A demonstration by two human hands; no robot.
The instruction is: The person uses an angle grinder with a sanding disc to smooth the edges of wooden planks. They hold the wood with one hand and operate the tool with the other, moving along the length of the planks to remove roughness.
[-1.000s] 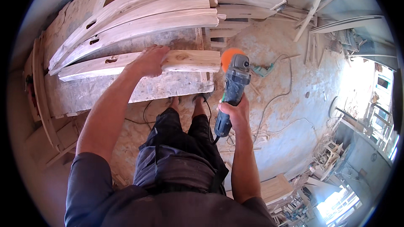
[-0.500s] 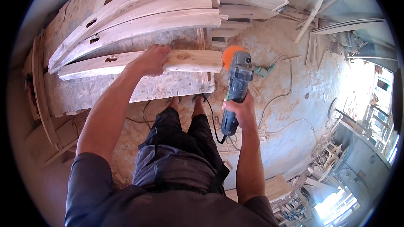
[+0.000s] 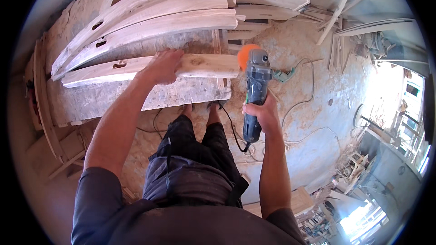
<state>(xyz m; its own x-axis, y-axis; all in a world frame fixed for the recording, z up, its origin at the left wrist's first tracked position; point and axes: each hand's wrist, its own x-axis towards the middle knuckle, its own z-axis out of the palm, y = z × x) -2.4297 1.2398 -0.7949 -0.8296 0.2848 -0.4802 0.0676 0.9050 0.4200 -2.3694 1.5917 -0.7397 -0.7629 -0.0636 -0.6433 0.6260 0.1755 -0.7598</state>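
Note:
A curved wooden piece (image 3: 206,65) with a slot near its left end lies along the near edge of the workbench (image 3: 177,91). My left hand (image 3: 165,66) grips it across the middle, fingers over its far side. In my right hand (image 3: 265,114) is a grey-black angle grinder (image 3: 257,91), held by its body with the head pointing away from me. Its orange disc (image 3: 247,56) is at the right end of the wooden piece; whether it touches, I cannot tell. The grinder's black cord hangs from its rear.
Several similar curved pieces (image 3: 181,22) lie farther back on the bench. A green power tool (image 3: 284,76) with a cord rests on the dusty floor. Loose cords (image 3: 313,131) trail across the floor to the right. Wooden strips (image 3: 336,14) lean at the far right.
The grinder's disc has shifted slightly left and away from me, closer to the wood's right end. Its rear end has swung a little to the right. My left hand stays on the wooden piece.

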